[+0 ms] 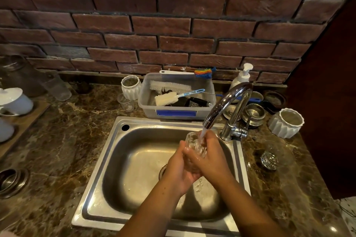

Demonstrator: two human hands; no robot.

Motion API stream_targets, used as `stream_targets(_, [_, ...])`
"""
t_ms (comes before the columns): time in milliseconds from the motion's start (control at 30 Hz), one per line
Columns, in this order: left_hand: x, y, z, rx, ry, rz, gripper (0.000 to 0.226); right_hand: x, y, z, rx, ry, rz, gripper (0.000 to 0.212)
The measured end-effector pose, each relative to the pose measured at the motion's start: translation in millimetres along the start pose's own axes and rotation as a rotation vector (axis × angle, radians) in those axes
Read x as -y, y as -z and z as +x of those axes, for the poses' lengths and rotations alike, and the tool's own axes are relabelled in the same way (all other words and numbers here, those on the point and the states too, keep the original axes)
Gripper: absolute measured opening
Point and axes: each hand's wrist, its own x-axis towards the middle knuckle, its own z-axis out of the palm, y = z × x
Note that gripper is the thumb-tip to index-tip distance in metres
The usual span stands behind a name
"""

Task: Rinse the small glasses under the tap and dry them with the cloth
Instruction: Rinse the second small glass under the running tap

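Over the steel sink (pixel 107 161), both my hands hold one small clear glass (pixel 193 143) under the chrome tap (pixel 227 105). Water runs from the spout onto the glass. My left hand (pixel 179 167) grips the glass from below and the left. My right hand (pixel 210 158) wraps round it from the right, with fingers curled over its side. A second small cut glass (pixel 268 160) stands on the marble counter to the right of the sink. No cloth is in view.
Behind the sink a plastic tub (pixel 176 113) holds brushes. A soap pump (pixel 243 76), steel cups (pixel 254 113) and a white ribbed pot (pixel 286 123) sit at the right. Another ribbed pot (pixel 131 86), a small cup (pixel 126 103) and white jugs (pixel 15 101) stand on the left.
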Motion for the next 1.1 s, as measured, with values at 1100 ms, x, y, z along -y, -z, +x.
stream_targets(1100, [6,2,-6,0.198,-0.073,0.244,0.070,13,15,28,-0.124,-0.162,0.150,0.043])
